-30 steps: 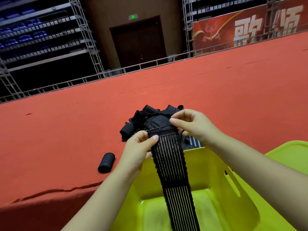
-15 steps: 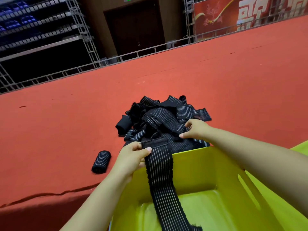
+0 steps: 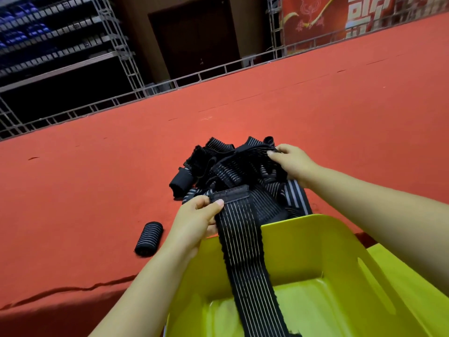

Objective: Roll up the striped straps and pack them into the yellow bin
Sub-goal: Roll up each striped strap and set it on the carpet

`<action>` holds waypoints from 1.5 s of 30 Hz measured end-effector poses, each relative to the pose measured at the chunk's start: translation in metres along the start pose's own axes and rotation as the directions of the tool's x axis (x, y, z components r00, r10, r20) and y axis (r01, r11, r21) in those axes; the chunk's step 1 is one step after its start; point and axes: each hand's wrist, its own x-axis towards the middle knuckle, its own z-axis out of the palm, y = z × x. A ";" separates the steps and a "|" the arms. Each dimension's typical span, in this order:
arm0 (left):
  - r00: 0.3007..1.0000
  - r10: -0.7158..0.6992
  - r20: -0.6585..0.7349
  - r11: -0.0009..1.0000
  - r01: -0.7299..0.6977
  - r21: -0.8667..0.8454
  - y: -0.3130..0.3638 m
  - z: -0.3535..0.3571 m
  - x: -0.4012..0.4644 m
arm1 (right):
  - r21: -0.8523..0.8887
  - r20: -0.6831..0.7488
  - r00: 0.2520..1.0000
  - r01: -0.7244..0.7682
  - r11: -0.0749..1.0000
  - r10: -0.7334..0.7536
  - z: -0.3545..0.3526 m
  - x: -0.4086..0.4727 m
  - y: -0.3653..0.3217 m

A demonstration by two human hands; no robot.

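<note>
Change: I see my right hand (image 3: 290, 164) has gone from the strap's top edge out to the pile.
Yellow bin (image 3: 315, 242): nearest me, smooth plastic.
Striped strap (image 3: 245, 244): ribbed elastic, hanging into the bin; my left hand (image 3: 196, 222) pinches its upper corner.
Rolled strap (image 3: 148, 238): left of the bin on red carpet (image 3: 97, 178).
Strap pile (image 3: 233, 171): just beyond the bin; my right hand pinches a piece on top.

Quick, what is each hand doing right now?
Left hand: pinching the top end of the long striped strap hanging into the yellow bin.
Right hand: gripping a strap on the pile.
</note>
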 end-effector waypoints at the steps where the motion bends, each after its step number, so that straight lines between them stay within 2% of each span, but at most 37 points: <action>1: 1.000 0.004 0.003 1.000 -0.004 0.000 0.003 0.003 0.000 | 0.069 0.000 1.000 0.010 0.998 -0.010 -0.002 -0.001 -0.005; 3: 1.000 0.030 0.000 0.999 -0.030 0.031 0.006 0.008 0.003 | 0.165 -0.003 0.999 0.035 0.986 -0.035 -0.003 -0.007 -0.015; 4: 0.998 0.058 -0.017 0.995 -0.057 0.076 0.009 0.010 0.004 | 0.149 -0.012 0.998 0.069 0.986 -0.068 -0.004 -0.010 -0.019; 8: 0.958 0.275 -0.085 0.891 -0.221 0.397 0.026 0.015 0.010 | -0.121 0.069 0.967 0.252 0.960 -0.245 -0.004 -0.032 -0.029; 14: 0.922 0.387 -0.014 0.803 -0.329 0.497 0.039 0.021 0.016 | -0.253 0.276 0.882 0.450 0.856 -0.382 -0.001 -0.067 -0.045; 17: 0.917 0.397 0.039 0.775 -0.358 0.521 0.032 0.020 0.015 | -0.267 0.378 0.839 0.503 0.822 -0.391 -0.008 -0.083 -0.054; 20: 0.913 0.403 0.063 0.767 -0.374 0.522 0.018 0.019 0.013 | -0.240 0.573 0.753 0.531 0.812 -0.323 -0.015 -0.095 -0.064; 22: 0.915 0.397 0.068 0.763 -0.370 0.530 0.010 0.019 0.012 | -0.173 0.660 0.713 0.450 0.876 -0.236 -0.015 -0.095 -0.073; 24: 0.922 0.381 0.068 0.770 -0.357 0.528 0.005 0.020 0.009 | -0.142 0.613 0.761 0.369 0.919 -0.211 -0.008 -0.079 -0.081; 26: 0.928 0.368 0.063 0.782 -0.346 0.519 0.003 0.020 0.007 | -0.244 0.471 0.844 0.405 0.881 -0.257 0.010 -0.053 -0.087; 27: 0.928 0.367 0.061 0.786 -0.345 0.514 0.003 0.019 0.006 | -0.349 0.422 0.862 0.441 0.827 -0.282 0.022 -0.038 -0.090; 29: 0.928 0.369 0.053 0.800 -0.346 0.490 0.002 0.015 0.005 | -0.514 0.443 0.845 0.514 0.687 -0.301 0.050 -0.014 -0.094; 31: 0.931 0.363 0.042 0.821 -0.341 0.457 0.000 0.009 0.002 | -0.603 0.499 0.819 0.563 0.565 -0.282 0.079 0.007 -0.093; 36: 0.937 0.342 0.072 0.854 -0.342 0.392 -0.006 -0.014 -0.009 | -0.762 0.565 0.813 0.580 0.287 -0.143 0.122 0.040 -0.080; 39: 0.949 0.304 0.084 0.892 -0.314 0.324 -0.012 -0.025 -0.008 | -0.758 0.590 0.788 0.616 0.215 -0.177 0.127 0.045 -0.069; 42: 0.957 0.277 0.088 0.921 -0.291 0.260 -0.016 -0.028 -0.008 | -0.759 0.586 0.759 0.637 0.136 -0.283 0.128 0.048 -0.059; 43: 0.958 0.271 0.093 0.927 -0.286 0.243 -0.017 -0.029 -0.008 | -0.769 0.559 0.764 0.623 0.144 -0.322 0.127 0.049 -0.057; 45: 0.960 0.256 0.111 0.938 -0.275 0.213 -0.018 -0.032 -0.009 | -0.795 0.431 0.818 0.544 0.268 -0.382 0.121 0.053 -0.055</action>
